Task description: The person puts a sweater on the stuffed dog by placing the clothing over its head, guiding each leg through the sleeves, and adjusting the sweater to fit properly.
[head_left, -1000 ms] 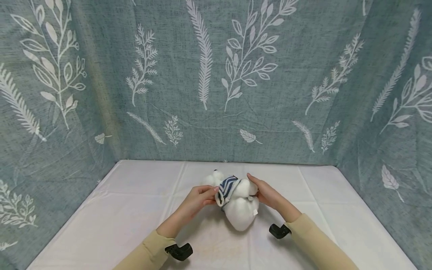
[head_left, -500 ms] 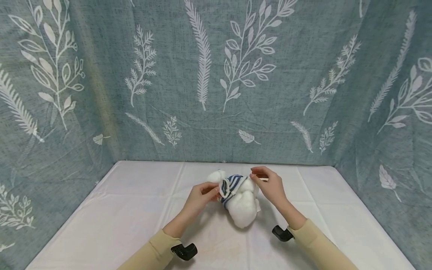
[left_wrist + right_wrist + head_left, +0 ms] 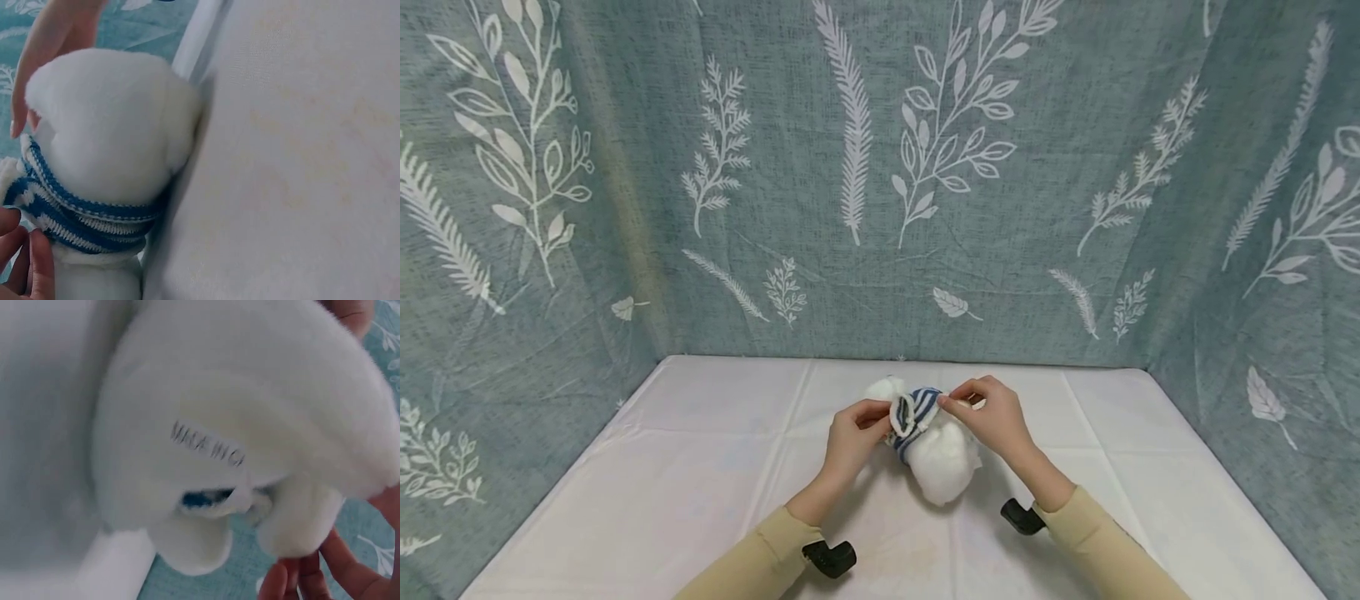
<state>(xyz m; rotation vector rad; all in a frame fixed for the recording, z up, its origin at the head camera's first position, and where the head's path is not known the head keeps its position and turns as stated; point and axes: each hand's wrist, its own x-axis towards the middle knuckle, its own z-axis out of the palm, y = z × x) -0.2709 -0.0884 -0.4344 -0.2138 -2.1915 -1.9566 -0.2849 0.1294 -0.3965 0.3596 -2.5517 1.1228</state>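
Note:
A white plush toy (image 3: 943, 467) lies on the table, wearing a blue-and-white striped knitted sweater (image 3: 927, 403). My left hand (image 3: 852, 442) pinches the white-rimmed sleeve opening of the sweater between thumb and fingers. On the other side, my right hand (image 3: 994, 418) pinches the sweater's edge with thumb and forefinger. The left wrist view shows the sweater wrapped round the plush toy (image 3: 112, 119), with left fingertips (image 3: 40, 256) at its side. A label (image 3: 207, 445) printed "MADE IN" shows on the plush toy in the right wrist view, above two stubby limbs.
A white cloth (image 3: 662, 467) with fold creases covers the table. A blue-green curtain (image 3: 790, 175) with white leaf prints hangs behind the table and along both sides. Black wrist cameras (image 3: 830, 558) sit at both cuffs.
My right hand has come from behind the toy's right side up onto the sweater edge. The toy has turned slightly, and my left hand has shifted right with the sleeve opening now facing up.

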